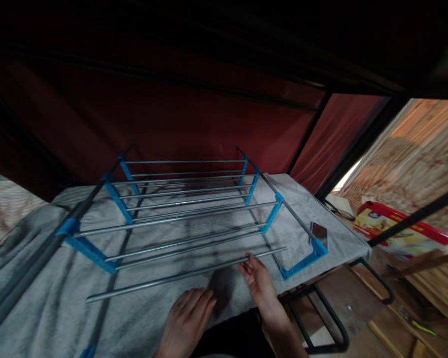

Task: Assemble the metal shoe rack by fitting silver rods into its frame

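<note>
A rack of grey metal rods and blue plastic brackets [194, 199] lies on a grey cloth [52, 308] over a table. One loose metal rod [164, 279] lies in front of it, running from lower left to upper right. My right hand [258, 278] has its fingertips pinched on this rod near its right end, close to a blue corner bracket [302, 263]. My left hand [188, 315] lies flat on the cloth just below the rod, fingers together and stretched, holding nothing.
A small dark shiny object [318, 231] sits on the cloth by the right bracket. Dark red fabric walls stand behind. To the right are wooden planks [425, 149], a red and yellow box [392, 223], a black metal frame [328, 318] and a black bar.
</note>
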`<state>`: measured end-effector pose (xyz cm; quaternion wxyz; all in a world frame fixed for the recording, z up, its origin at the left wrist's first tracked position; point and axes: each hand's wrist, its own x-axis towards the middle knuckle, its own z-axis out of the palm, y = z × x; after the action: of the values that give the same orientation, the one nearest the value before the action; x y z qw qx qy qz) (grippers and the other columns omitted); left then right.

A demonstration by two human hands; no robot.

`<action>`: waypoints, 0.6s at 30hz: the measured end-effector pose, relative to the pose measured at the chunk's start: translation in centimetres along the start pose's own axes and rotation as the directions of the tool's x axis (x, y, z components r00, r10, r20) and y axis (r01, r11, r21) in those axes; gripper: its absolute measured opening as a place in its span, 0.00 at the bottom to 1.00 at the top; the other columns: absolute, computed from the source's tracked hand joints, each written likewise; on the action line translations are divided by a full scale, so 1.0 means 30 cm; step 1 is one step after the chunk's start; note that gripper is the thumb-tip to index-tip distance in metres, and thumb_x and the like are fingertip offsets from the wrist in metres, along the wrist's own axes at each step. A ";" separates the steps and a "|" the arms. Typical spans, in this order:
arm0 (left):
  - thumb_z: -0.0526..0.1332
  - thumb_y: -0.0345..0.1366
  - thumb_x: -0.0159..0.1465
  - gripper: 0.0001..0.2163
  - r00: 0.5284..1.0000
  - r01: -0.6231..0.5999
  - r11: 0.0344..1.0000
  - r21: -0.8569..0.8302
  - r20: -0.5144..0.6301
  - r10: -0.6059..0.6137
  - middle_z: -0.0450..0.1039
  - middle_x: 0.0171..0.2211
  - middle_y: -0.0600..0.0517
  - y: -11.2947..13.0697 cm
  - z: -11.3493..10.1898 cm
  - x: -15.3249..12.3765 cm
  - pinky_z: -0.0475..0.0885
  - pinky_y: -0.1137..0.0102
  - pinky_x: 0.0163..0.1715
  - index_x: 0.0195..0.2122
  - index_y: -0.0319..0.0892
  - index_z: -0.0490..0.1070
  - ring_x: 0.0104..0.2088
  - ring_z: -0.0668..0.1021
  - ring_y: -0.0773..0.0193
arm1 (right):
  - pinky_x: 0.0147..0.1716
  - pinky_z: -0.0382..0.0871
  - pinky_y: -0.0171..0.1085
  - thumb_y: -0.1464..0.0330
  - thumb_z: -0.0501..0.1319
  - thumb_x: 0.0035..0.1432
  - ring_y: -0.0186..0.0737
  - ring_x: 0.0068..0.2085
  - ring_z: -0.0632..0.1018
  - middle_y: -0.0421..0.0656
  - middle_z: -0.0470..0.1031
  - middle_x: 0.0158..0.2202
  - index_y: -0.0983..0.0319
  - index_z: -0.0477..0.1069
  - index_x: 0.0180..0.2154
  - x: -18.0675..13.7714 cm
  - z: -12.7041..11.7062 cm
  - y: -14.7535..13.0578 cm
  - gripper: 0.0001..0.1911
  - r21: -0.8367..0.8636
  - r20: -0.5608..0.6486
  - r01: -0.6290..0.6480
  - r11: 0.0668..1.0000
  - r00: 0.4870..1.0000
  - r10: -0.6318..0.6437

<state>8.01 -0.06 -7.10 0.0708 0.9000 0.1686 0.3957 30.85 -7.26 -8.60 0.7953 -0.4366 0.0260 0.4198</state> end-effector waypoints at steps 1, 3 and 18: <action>0.58 0.42 0.75 0.11 0.991 0.130 0.989 -0.077 0.029 -0.128 0.85 0.41 0.52 -0.006 0.011 -0.012 0.80 0.68 0.44 0.50 0.49 0.79 0.40 0.86 0.62 | 0.39 0.83 0.39 0.59 0.82 0.42 0.39 0.34 0.82 0.39 0.81 0.30 0.59 0.78 0.33 0.007 -0.019 0.000 0.21 0.013 -0.016 -0.015 1.000 1.000 0.016; 0.59 0.51 0.73 0.17 0.892 0.451 0.858 -0.247 0.108 -0.438 0.85 0.44 0.49 -0.012 0.031 -0.017 0.82 0.66 0.42 0.53 0.49 0.79 0.41 0.86 0.58 | 0.38 0.83 0.39 0.62 0.82 0.44 0.39 0.34 0.82 0.39 0.80 0.29 0.59 0.78 0.33 0.012 -0.045 0.011 0.18 0.038 -0.027 -0.056 0.998 0.998 0.058; 0.61 0.50 0.72 0.14 0.747 0.381 0.606 -0.698 -0.154 -0.647 0.81 0.36 0.51 0.065 -0.269 0.365 0.78 0.65 0.46 0.48 0.45 0.75 0.41 0.82 0.60 | 0.33 0.75 0.38 0.54 0.73 0.56 0.39 0.31 0.80 0.46 0.82 0.33 0.64 0.78 0.36 -0.127 0.089 0.007 0.19 -0.265 0.366 -0.342 0.902 0.829 0.422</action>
<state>9.45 2.01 6.40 0.4436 0.6338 0.2947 0.5610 27.37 -7.75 -5.54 0.6370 -0.3962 -0.0960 0.6543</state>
